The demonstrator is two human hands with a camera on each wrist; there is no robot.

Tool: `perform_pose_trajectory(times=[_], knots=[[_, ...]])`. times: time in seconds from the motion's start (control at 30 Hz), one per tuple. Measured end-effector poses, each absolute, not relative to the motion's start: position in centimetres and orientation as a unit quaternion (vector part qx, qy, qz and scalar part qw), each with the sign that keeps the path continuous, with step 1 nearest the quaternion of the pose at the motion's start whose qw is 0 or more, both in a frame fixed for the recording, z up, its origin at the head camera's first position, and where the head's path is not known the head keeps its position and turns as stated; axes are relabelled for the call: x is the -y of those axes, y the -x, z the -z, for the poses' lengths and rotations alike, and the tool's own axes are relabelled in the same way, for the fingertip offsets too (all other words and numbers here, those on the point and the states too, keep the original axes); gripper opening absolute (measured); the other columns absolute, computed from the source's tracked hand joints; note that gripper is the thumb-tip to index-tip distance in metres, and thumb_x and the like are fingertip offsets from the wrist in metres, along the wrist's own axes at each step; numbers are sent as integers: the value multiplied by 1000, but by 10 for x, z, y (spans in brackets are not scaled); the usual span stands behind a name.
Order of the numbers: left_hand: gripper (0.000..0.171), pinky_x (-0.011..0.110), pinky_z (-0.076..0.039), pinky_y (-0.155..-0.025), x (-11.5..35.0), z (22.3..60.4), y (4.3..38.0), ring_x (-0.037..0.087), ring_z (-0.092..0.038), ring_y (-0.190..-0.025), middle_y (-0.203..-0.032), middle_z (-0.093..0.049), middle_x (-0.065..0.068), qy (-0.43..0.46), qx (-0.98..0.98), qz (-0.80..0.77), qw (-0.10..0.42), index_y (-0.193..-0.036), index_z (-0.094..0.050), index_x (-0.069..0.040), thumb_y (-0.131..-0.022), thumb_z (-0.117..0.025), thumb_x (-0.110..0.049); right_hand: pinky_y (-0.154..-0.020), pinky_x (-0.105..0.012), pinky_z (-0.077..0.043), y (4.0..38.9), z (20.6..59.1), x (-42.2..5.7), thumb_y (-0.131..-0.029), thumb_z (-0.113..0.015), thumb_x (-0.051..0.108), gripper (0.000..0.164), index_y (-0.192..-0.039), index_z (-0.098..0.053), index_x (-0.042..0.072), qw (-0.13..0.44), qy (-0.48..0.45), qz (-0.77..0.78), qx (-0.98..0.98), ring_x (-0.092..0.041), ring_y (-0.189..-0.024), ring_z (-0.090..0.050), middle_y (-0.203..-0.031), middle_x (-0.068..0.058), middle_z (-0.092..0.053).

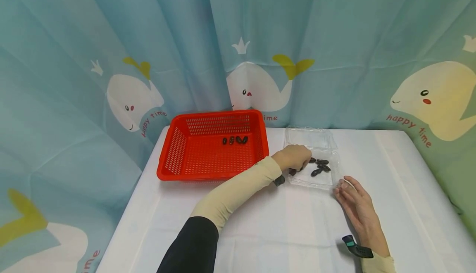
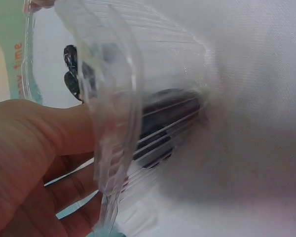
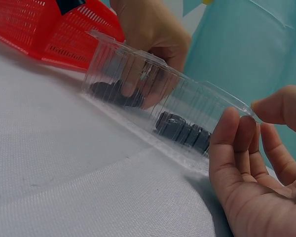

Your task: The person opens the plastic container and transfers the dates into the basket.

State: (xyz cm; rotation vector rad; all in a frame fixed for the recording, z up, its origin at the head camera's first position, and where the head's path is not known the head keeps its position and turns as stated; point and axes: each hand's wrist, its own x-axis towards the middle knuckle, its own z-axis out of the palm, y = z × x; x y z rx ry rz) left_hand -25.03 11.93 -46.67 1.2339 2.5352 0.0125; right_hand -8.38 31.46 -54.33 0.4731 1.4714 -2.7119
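Note:
A clear plastic box [image 1: 312,185] with its lid [image 1: 308,138] folded back holds several dark brown, wrinkled oval fruits that look like dates [image 1: 322,162]. My left hand [image 1: 295,156] reaches down inside its left end. In the right wrist view, the left hand's curled fingers [image 3: 133,79] come down around a date [image 3: 134,99] near the box floor, seen through the clear wall. My right hand [image 1: 356,205] is at the near right corner, where its thumb and fingertips [image 3: 228,118] pinch the rim.
Left of the box stands a red plastic basket [image 1: 208,177], with several dates [image 1: 239,140] lined up toward its far right. My left forearm passes in front of the basket's near right corner. A white cloth [image 1: 282,231] covers the table, and a blue curtain [image 1: 353,37] hangs behind.

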Motion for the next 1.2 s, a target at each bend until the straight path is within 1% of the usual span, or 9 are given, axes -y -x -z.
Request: perform_pose_trajectory(times=[0.23, 0.43, 0.6, 0.67, 0.83, 0.97, 1.1, 1.2], knots=[[17, 22, -47, -67, -118, 465, 250, 7, -56, -80, -94, -72, -9, -435, -885, -8, 167, -90, -77, -19, -93, -71, -4, -90, -20, -59, 84, 543, -314, -106, -54, 2, 28, -126, -60, 22, 5, -143, 871, -470, -7, -96, -72, -106, 8, -66], [17, 21, -48, -72, -113, 464, 252, 7, -57, -83, -95, -70, -8, -443, -880, -34, 168, -93, -75, -19, -94, -69, -3, -90, -20, -59, 83, 544, -315, -106, -54, 3, 28, -126, -60, 21, 5, -139, 872, -469, -8, -96, -73, -104, 6, -66], [10, 17, -47, -80, -109, 454, 255, 6, -59, -91, -100, -70, -7, -449, -867, -109, 188, -100, -73, -17, -96, -72, -9, -90, -20, -59, 82, 545, -315, -106, -54, 2, 29, -127, -60, 21, 3, -133, 871, -473, -8, -96, -74, -106, 7, -67], [9, 14, -47, -81, -107, 449, 257, 6, -61, -93, -101, -71, -6, -454, -857, -144, 198, -102, -74, -16, -95, -74, -10, -90, -20, -59, 82, 545, -316, -106, -54, 2, 29, -129, -59, 21, 4, -133, 868, -478, -8, -96, -73, -106, 8, -66], [11, 10, -49, -77, -101, 439, 264, 6, -65, -94, -103, -75, -1, -457, -831, -229, 221, -106, -75, -12, -95, -75, -12, -90, -20, -59, 83, 543, -316, -106, -55, 4, 29, -128, -60, 22, 8, -144, 867, -477, -7, -97, -73, -106, 8, -66], [13, 14, -55, -74, -92, 432, 267, 6, -68, -90, -103, -75, 1, -432, -810, -309, 249, -108, -75, -10, -96, -75, -11, -90, -20, -59, 84, 543, -316, -106, -55, 3, 30, -128, -59, 23, 8, -149, 868, -473, -8, -97, -73, -106, 8, -66], [13, 21, -60, -73, -78, 425, 265, 8, -69, -85, -102, -73, 3, -363, -789, -408, 281, -108, -74, -9, -96, -75, -9, -90, -20, -59, 84, 544, -315, -106, -55, 3, 30, -129, -59, 21, 7, -147, 869, -472, -8, -96, -72, -105, 7, -66], [14, 25, -62, -77, -68, 421, 262, 9, -69, -85, -103, -71, 3, -305, -771, -474, 295, -109, -74, -8, -96, -75, -9, -89, -20, -59, 83, 545, -314, -106, -55, 4, 29, -129, -59, 21, 9, -148, 868, -473, -7, -96, -72, -105, 7, -66]])
